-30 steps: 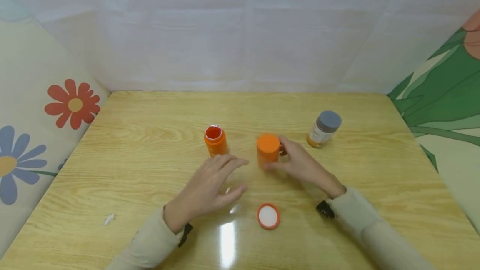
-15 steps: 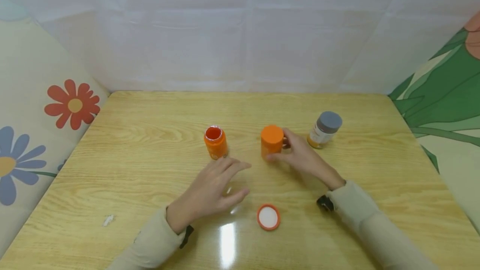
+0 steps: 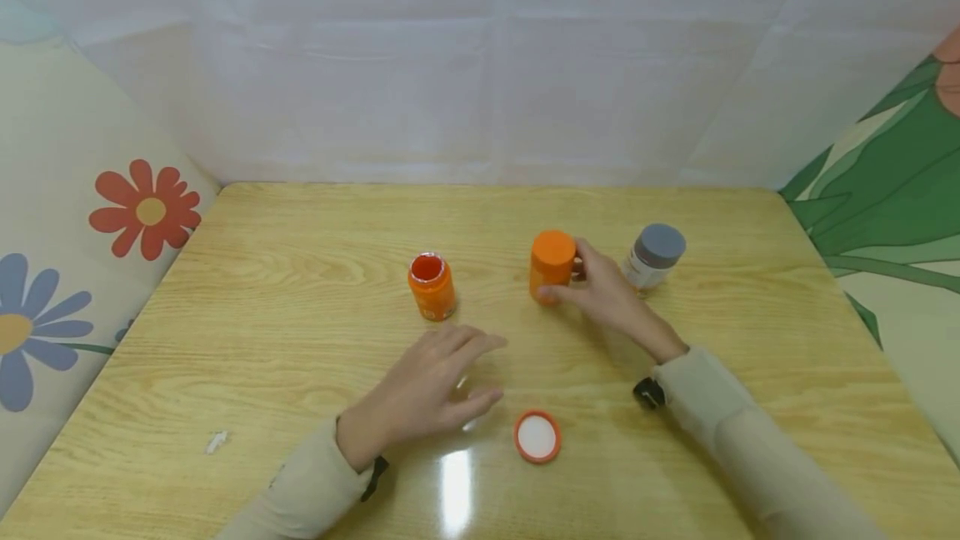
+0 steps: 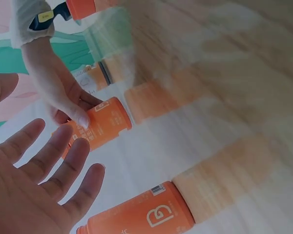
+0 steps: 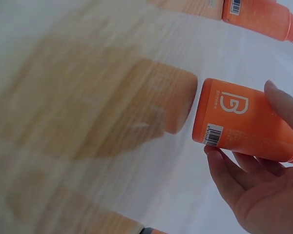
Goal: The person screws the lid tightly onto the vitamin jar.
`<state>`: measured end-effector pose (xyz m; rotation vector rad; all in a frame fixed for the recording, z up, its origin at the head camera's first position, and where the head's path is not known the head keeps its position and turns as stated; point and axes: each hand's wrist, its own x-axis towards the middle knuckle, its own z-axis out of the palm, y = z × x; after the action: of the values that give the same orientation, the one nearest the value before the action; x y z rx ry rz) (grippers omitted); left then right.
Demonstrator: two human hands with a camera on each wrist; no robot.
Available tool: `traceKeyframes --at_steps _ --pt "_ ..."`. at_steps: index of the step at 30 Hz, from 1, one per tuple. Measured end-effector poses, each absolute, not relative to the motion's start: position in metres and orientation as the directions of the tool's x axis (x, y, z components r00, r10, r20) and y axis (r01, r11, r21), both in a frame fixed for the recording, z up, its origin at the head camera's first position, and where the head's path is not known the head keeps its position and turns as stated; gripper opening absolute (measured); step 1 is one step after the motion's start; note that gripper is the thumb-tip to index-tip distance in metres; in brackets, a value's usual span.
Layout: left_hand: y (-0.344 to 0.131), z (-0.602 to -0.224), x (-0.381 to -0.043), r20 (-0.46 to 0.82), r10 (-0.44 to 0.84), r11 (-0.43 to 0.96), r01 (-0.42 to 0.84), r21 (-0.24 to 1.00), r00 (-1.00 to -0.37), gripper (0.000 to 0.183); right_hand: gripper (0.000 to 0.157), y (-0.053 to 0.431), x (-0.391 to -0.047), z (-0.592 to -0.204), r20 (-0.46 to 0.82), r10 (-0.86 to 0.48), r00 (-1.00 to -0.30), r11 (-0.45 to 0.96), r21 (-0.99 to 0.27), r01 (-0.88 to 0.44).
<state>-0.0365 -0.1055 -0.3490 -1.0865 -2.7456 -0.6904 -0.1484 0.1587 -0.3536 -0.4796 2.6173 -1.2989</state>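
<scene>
Fingers (image 5: pixel 223 178) of your right hand (image 3: pixel 603 294) bend against one side of a capped orange bottle (image 3: pixel 552 267), with the thumb on the other side, spread just as wide as the bottle they grip. You have it to the right of an uncapped orange bottle (image 3: pixel 432 298), which stands on the wood-grain table (image 3: pixel 300 257) with its round mouth facing up. In the right wrist view, a thin gap shows between the held bottle's base and its reflection, so it is just off the table.

Your left hand (image 3: pixel 423 386) is just on your side of the uncapped bottle, its fingers loosely spread, the thumb well apart from them, holding nothing.

A lid (image 3: pixel 537 437) with an orange-red rim lies white inner face up, nearer you than the uncapped bottle and to its right. Farther right of that bottle is a grey-capped jar (image 3: pixel 652 259), partly hidden by your right hand. A small whitish scrap (image 3: pixel 217 441) lies well to the uncapped bottle's left, nearer you.
</scene>
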Motion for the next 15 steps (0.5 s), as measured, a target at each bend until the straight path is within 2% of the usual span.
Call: traceKeyframes --at_steps 15 --pt "-0.104 -0.353 -0.035 0.189 0.635 0.651 0.651 0.391 -0.749 0.054 0.07 0.162 -0.16 -0.359 -0.007 -0.338 -0.941 0.552 -0.811 -0.192"
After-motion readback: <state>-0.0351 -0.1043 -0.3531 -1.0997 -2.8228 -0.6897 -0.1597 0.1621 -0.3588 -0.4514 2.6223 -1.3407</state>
